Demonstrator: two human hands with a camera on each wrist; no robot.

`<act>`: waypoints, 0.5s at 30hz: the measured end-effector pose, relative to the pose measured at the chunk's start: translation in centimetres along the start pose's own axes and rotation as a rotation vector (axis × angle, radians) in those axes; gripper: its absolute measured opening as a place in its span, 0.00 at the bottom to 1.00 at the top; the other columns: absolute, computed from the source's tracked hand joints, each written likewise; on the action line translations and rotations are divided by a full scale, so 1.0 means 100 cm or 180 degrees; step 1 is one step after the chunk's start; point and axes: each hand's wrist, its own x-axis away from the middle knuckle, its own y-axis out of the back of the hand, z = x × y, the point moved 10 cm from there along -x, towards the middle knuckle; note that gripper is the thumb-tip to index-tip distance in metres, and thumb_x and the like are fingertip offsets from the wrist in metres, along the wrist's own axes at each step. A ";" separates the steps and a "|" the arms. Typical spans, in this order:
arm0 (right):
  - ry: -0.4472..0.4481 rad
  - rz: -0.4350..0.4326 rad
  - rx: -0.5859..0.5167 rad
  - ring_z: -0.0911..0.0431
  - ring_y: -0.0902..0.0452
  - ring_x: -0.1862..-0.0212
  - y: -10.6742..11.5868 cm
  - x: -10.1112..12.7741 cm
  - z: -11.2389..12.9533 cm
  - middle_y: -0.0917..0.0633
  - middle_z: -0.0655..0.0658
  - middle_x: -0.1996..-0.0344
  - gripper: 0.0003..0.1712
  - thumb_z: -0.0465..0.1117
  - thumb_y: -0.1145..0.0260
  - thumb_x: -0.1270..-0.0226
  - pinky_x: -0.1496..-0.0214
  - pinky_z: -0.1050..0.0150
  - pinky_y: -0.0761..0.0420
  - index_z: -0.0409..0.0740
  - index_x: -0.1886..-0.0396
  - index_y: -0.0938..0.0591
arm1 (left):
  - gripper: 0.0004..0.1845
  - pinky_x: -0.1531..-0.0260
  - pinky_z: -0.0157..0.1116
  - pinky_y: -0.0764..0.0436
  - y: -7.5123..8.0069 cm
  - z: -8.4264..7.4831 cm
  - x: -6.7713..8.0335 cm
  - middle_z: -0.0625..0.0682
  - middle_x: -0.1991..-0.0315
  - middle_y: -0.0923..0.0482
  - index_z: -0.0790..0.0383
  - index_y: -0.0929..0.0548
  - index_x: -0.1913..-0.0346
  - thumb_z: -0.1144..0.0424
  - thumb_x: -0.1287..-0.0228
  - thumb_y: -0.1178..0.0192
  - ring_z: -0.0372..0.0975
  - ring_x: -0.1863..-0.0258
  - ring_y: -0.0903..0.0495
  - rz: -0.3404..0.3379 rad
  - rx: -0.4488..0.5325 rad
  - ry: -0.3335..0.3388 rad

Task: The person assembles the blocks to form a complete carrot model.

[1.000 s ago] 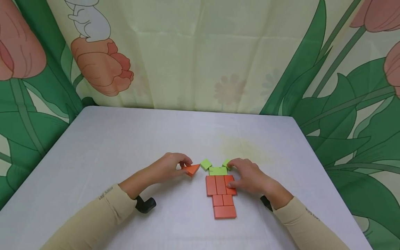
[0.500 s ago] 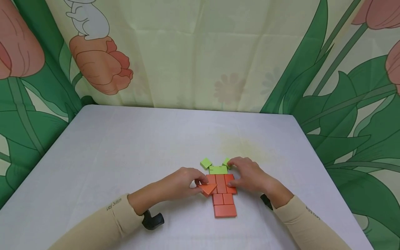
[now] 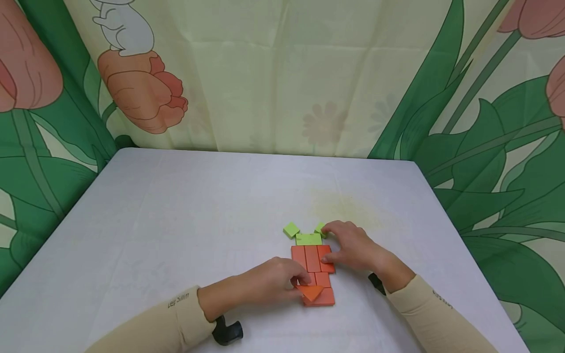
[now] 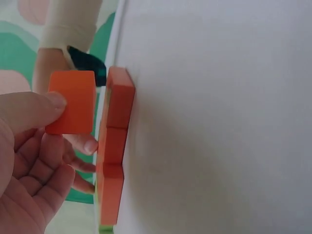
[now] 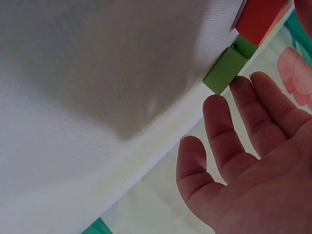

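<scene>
My left hand (image 3: 275, 277) pinches an orange triangular block (image 3: 311, 292) between thumb and fingers, held over the lower end of a flat arrangement of red blocks (image 3: 311, 258). In the left wrist view the thumb presses the broad face of this orange block (image 4: 80, 107). At the arrangement's far end lie a green rectangular block (image 3: 308, 239) and two tilted green blocks, the left one (image 3: 291, 230) fully in sight. My right hand (image 3: 355, 249) rests beside the right-hand tilted one, thumb on a red block. The right wrist view has its relaxed fingers by a green block (image 5: 225, 70).
A white cloth (image 3: 185, 211) covers the table, with a faint yellowish stain (image 3: 344, 208) behind the blocks. A printed curtain (image 3: 273, 73) with flowers and leaves hangs along the back and sides. Black wrist devices, such as the left one (image 3: 227, 332), sit under both wrists.
My left hand has carried the orange triangular block from left of the green blocks rightward and nearer, to over the bottom of the red arrangement. My right hand has stayed in place.
</scene>
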 end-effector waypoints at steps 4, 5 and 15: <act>0.0000 -0.0001 -0.0002 0.41 0.32 0.38 0.001 0.000 0.000 0.22 0.42 0.40 0.33 0.46 0.22 0.43 0.38 0.40 0.31 0.41 0.40 0.23 | 0.08 0.60 0.20 0.27 -0.006 -0.005 -0.002 0.37 0.64 0.21 0.58 0.14 0.56 0.64 0.37 0.29 0.25 0.66 0.27 0.0010 -0.0106 -0.0055; -0.0003 0.0001 -0.0004 0.41 0.32 0.38 0.001 0.000 0.000 0.22 0.42 0.40 0.33 0.46 0.22 0.43 0.38 0.40 0.31 0.41 0.40 0.23 | 0.08 0.60 0.20 0.27 -0.007 -0.006 -0.002 0.37 0.65 0.21 0.57 0.14 0.56 0.63 0.37 0.29 0.25 0.67 0.27 0.0009 -0.0151 -0.0079; 0.0021 -0.0030 0.0031 0.41 0.31 0.38 0.000 0.000 0.000 0.22 0.41 0.40 0.34 0.46 0.22 0.44 0.39 0.39 0.31 0.40 0.40 0.23 | 0.07 0.59 0.18 0.29 -0.019 -0.021 0.000 0.39 0.64 0.18 0.59 0.13 0.57 0.65 0.37 0.30 0.24 0.66 0.27 0.0059 -0.0296 -0.0350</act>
